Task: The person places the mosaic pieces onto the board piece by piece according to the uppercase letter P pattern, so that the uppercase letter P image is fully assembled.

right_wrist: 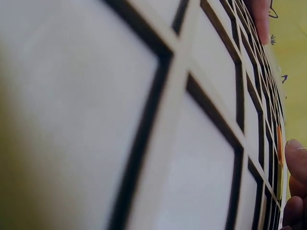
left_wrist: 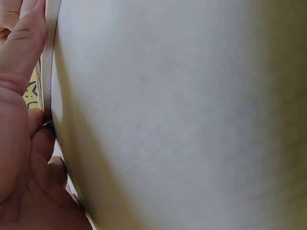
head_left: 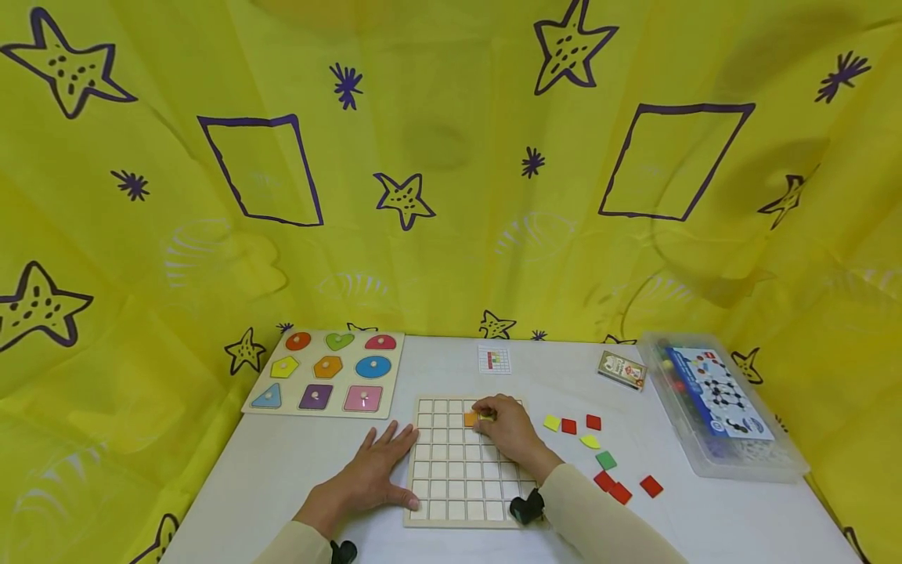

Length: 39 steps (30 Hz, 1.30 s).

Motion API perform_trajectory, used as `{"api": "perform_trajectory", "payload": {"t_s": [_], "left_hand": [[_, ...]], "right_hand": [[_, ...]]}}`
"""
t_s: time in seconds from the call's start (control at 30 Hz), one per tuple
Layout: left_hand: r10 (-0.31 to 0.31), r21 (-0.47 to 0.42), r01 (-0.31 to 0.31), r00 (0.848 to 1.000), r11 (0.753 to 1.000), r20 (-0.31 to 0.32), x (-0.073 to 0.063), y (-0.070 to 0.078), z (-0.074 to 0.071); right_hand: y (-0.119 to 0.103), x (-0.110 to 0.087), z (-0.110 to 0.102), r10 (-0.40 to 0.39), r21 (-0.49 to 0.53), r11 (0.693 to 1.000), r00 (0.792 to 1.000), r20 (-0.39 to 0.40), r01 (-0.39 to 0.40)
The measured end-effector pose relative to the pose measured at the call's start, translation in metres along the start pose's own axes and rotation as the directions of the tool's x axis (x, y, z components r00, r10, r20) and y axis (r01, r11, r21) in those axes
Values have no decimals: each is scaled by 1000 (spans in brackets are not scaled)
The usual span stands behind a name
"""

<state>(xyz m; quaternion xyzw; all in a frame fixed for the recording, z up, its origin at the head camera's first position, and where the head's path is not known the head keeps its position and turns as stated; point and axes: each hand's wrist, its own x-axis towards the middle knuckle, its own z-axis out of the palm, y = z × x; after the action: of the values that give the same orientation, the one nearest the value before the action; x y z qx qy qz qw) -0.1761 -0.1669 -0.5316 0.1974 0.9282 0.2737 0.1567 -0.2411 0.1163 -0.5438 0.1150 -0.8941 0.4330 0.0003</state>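
A wooden grid board (head_left: 438,470) lies on the table, most of its square cells showing white. My right hand (head_left: 510,427) is over its upper part, thumb and forefinger pinching a small yellow tile (head_left: 486,417). Beside that tile, an orange tile (head_left: 470,421) sits in a cell; both show as thin strips at the board's far side in the right wrist view. My left hand (head_left: 369,474) rests spread along the board's left edge, with the thumb at the lower left corner. Its palm and fingers (left_wrist: 21,52) show at the side of the left wrist view.
Loose red, yellow and green tiles (head_left: 606,460) are scattered right of the board. Behind it lies a small pattern card (head_left: 495,359). A shape puzzle (head_left: 324,392) lies left. At right are a small card box (head_left: 622,370) and a clear plastic case (head_left: 726,407). A yellow curtain (head_left: 451,258) hangs behind.
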Motion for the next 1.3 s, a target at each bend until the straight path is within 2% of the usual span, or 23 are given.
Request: {"api": "perform_trajectory", "payload": {"t_s": [0.33,0.6,0.9,1.1,1.3], "left_hand": [[-10,-7,10,1000,1000,-2,0,-1,0],[-8,-10,8,1000,1000,-4,0,-1,-1],[6,-9,-6,1000,1000,2,-1,-1,-1],[8,-8,-8,1000,1000,5,-2,-2,-1],[0,-9,0,1000,1000,5,-2,-3,0]], "right_hand": [[-3,-1,-7,79,144,987,996,-28,-74],[-6,-5,-20,93,238,968,994,-64,-75],[2,-18,-47,144,192,973,987,-74,-127],[22,-25,-78,146,146,981,984,-100,-131],[46,-37,-113,190,92,979,978,-91,-182]]}}
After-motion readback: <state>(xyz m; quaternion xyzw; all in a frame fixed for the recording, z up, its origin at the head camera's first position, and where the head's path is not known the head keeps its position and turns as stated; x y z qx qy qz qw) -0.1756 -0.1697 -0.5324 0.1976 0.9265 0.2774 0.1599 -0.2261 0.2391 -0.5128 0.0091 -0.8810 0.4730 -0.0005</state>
